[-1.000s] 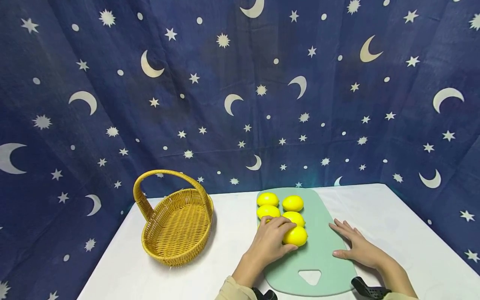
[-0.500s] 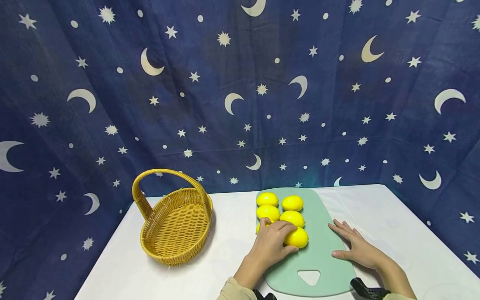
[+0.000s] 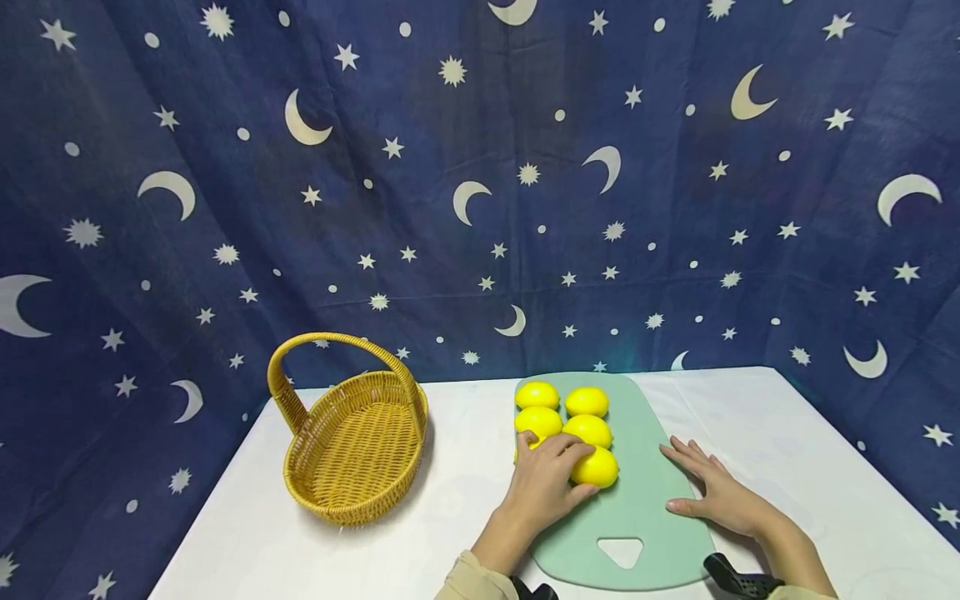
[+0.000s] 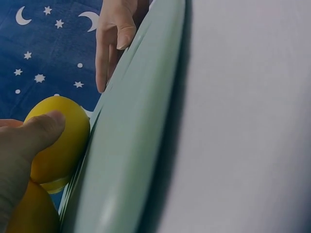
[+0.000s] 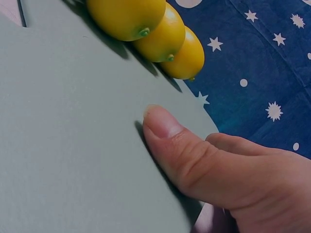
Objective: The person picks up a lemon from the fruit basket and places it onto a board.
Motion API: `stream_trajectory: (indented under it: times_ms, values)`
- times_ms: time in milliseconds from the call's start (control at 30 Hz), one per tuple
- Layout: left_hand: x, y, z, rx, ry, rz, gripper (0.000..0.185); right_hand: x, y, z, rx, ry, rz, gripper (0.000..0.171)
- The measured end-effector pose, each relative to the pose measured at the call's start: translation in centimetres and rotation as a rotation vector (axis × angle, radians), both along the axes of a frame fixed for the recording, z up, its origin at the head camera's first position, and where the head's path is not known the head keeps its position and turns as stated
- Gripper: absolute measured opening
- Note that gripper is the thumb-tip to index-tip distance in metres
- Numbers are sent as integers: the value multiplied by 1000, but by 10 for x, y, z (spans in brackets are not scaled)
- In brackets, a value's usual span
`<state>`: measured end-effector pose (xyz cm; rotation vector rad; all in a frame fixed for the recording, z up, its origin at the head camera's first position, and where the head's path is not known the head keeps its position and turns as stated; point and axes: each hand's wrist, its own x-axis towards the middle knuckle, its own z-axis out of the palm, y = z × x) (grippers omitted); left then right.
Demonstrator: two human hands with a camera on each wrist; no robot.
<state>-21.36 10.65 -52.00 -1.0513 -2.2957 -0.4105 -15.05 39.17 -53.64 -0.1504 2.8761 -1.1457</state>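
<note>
The left hand lay over the two nearest lemons on the green cutting board, just as it did a second before. Its fingers were curled over the nearest lemon, with the thumb pressed on the lemon's near side, and a second lemon was almost hidden under the palm. Compared with the earlier moments, the hand had hardly moved; only the grip looked a little tighter. I judged that the lemon was now held but not yet lifted from the board. The other four lemons stood in two rows behind it, close together. The right hand rested flat on the right edge of the board, its fingers straight and slightly apart and its thumb lying on the board surface, so it seemed to keep the board steady. The woven basket stood empty on the white desk, left of the board. I could read no brand, label or writing anywhere.
</note>
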Motion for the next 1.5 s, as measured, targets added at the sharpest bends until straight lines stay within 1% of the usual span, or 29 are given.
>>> stream_trajectory:
  times_ms: [200,533,733,967,1133,1333,1400,1500]
  values:
    - [2,3,-1,19,35,5,50,1,2,-1,5,5,1,92]
    - [3,2,-2,-10,27,20,44,-1,-1,-2,0,6,9,91]
    - [3,0,-2,-4,26,35,44,-3,-2,-3,3,3,17,92]
    - [4,3,-2,-17,22,56,41,-7,-2,-2,6,4,27,92]
    - [2,6,-3,-14,18,49,39,-11,1,-5,-1,17,35,91]
    - [1,11,-7,-15,27,27,36,-11,8,-13,8,21,25,89]
    - [0,11,-6,-10,26,22,36,-11,8,-15,18,14,19,87]
    - [-3,8,-2,-5,17,33,34,-11,8,-11,35,1,8,85]
